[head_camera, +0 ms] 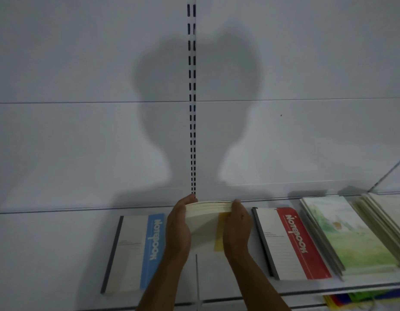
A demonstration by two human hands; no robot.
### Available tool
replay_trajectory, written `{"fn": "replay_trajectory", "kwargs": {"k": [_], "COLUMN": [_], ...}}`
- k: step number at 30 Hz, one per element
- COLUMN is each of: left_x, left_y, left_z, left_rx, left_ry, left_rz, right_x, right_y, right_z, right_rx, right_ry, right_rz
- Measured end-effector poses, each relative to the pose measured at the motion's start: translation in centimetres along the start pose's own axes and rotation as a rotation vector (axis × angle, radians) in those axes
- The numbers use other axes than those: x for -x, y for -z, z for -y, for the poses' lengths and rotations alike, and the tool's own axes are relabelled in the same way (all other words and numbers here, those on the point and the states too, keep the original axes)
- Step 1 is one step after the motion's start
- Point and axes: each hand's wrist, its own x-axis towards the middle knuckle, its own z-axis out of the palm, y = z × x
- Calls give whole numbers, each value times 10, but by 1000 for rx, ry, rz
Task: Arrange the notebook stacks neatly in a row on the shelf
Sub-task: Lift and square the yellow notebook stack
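Observation:
A stack of cream notebooks with a yellow band [205,223] is held tilted up off the white shelf [49,254], far edge raised. My left hand [177,230] grips its left side and my right hand [237,227] grips its right side. To the left lies a notebook stack with a blue band [136,252]. To the right lies a stack with a red band [291,243], then a stack with green landscape covers [349,234], and a pale stack [387,214] at the far right edge.
The white back panel has a slotted upright [192,108] running down its middle. A clear divider [389,171] stands at the right end of the shelf. Coloured items [362,299] show on a lower level at the bottom right. The shelf's left part is bare.

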Motion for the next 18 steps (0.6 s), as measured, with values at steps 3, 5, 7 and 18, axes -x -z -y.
{"fn": "replay_trajectory", "kwargs": {"k": [3, 5, 7, 18], "left_x": [1, 5, 8, 13], "left_y": [2, 5, 7, -5], "left_z": [3, 7, 12, 30], "left_rx": [36, 78, 151, 173], "left_ry": [-8, 0, 44, 319], "left_rz": [55, 71, 42, -190], "right_x": [6, 7, 6, 7], "right_y": [3, 10, 15, 16], "right_z": [1, 1, -3, -45], "right_rx": [-73, -210, -278, 17], "right_ry": [-22, -62, -137, -430], "right_rz": [-7, 60, 112, 40]}}
